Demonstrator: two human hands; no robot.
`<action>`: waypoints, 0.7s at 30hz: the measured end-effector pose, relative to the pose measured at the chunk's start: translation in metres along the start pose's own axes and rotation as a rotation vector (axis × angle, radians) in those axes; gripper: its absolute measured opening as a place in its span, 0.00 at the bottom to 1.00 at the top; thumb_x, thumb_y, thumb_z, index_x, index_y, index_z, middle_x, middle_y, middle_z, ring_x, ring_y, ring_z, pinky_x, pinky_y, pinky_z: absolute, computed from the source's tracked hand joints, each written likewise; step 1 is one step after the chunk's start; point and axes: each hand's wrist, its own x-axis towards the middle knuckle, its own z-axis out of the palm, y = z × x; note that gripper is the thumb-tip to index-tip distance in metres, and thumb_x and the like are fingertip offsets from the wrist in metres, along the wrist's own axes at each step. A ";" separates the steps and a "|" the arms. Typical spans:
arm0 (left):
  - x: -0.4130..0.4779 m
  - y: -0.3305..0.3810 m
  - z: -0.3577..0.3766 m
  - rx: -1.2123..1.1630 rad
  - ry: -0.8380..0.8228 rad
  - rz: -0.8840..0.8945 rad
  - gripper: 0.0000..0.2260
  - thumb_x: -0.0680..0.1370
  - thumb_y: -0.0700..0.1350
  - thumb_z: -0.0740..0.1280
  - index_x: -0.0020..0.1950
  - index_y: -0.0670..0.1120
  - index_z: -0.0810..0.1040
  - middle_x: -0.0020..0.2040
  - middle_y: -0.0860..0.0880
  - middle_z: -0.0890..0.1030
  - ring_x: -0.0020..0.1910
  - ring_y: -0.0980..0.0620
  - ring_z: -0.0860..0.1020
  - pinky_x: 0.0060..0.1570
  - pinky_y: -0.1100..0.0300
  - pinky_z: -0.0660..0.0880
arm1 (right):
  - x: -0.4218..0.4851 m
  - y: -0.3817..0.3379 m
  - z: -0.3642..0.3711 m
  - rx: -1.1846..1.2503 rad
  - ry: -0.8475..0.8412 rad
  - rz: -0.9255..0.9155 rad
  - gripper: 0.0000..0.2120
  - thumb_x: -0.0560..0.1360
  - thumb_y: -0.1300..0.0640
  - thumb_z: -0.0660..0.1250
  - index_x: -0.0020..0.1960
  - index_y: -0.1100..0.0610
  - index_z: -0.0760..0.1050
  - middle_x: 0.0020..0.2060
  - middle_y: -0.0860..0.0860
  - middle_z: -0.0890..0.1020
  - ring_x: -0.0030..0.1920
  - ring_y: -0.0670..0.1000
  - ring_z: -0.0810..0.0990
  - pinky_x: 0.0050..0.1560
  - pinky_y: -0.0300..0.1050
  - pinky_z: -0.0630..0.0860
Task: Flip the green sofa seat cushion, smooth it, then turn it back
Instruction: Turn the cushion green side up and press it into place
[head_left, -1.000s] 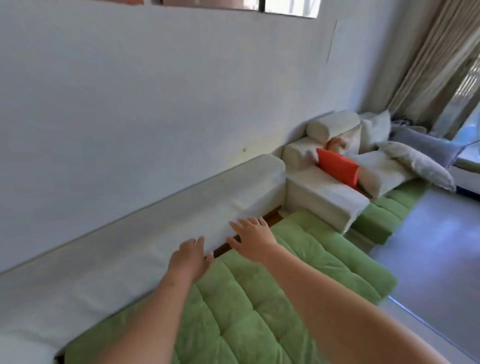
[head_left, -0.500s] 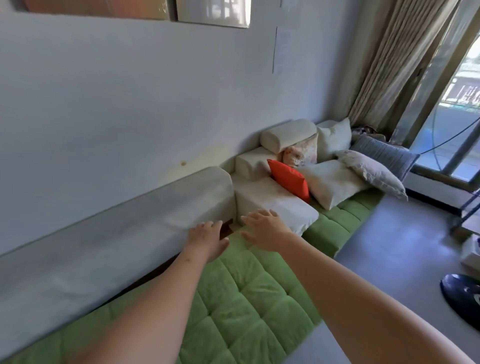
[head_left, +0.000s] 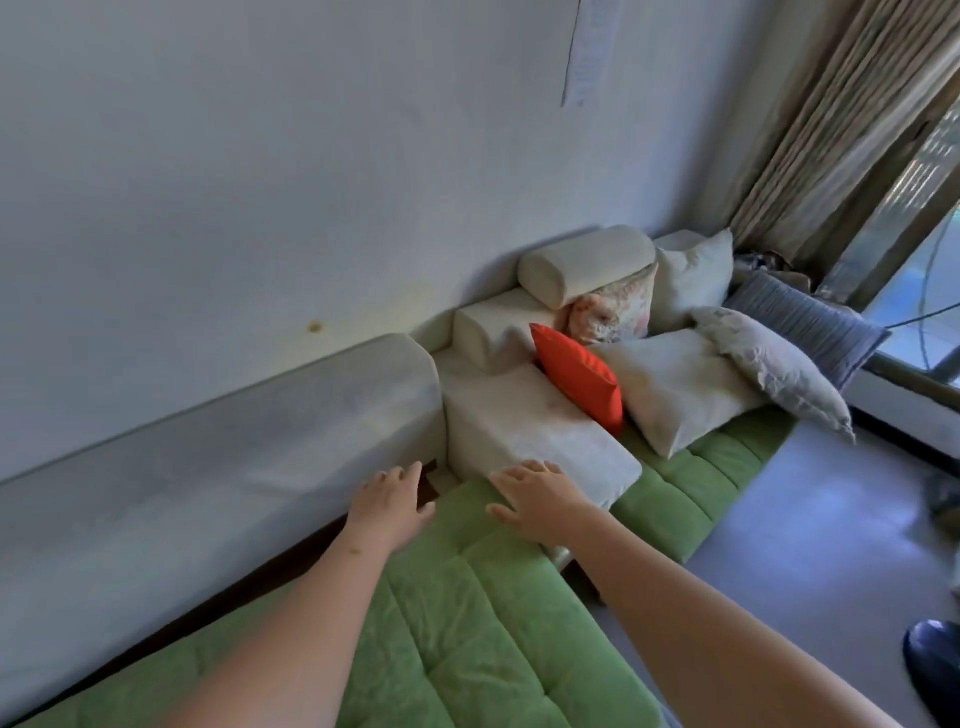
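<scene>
Both bare arms reach forward side by side. The left hand (head_left: 390, 506) is palm down with straight fingers close together; the right hand (head_left: 537, 501) is flat too, its fingers slightly spread.

The cushion (head_left: 467, 623) is light green with a stitched grid of squares, and the backrest (head_left: 208, 457) at its ten o'clock is plain pale grey, under a white wall (head_left: 260, 156) that carries one small yellow-brown spot (head_left: 314, 326). At one o'clock of the cushion the block (head_left: 530, 431) is cream, the red pillow (head_left: 579, 376) on it is plain bright orange-red, and the flower pillow (head_left: 608, 312) at its twelve o'clock is cream with pinkish blotches. Further, at two o'clock, the striped pillow (head_left: 810, 322) is grey-blue with fine lines, the curtain (head_left: 831, 114) is beige, and the floor (head_left: 779, 545) is grey.
</scene>
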 end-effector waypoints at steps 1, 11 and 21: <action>0.015 -0.001 0.003 -0.005 -0.005 -0.019 0.31 0.81 0.59 0.58 0.80 0.47 0.56 0.72 0.44 0.70 0.70 0.43 0.69 0.67 0.48 0.68 | 0.015 0.011 0.000 0.011 -0.007 0.000 0.30 0.82 0.36 0.51 0.80 0.48 0.57 0.76 0.51 0.65 0.77 0.55 0.59 0.76 0.55 0.57; 0.127 -0.017 0.087 -0.105 -0.141 -0.287 0.31 0.81 0.59 0.58 0.80 0.48 0.55 0.73 0.45 0.68 0.70 0.43 0.68 0.65 0.48 0.69 | 0.176 0.096 0.072 -0.015 -0.229 -0.130 0.33 0.82 0.35 0.48 0.81 0.50 0.53 0.78 0.51 0.62 0.77 0.55 0.60 0.77 0.55 0.57; 0.256 -0.023 0.229 -0.205 -0.334 -0.499 0.32 0.81 0.59 0.59 0.81 0.49 0.53 0.77 0.43 0.64 0.75 0.42 0.64 0.73 0.45 0.64 | 0.348 0.161 0.195 -0.039 -0.364 -0.269 0.33 0.82 0.36 0.48 0.81 0.51 0.50 0.78 0.52 0.60 0.77 0.57 0.60 0.75 0.55 0.59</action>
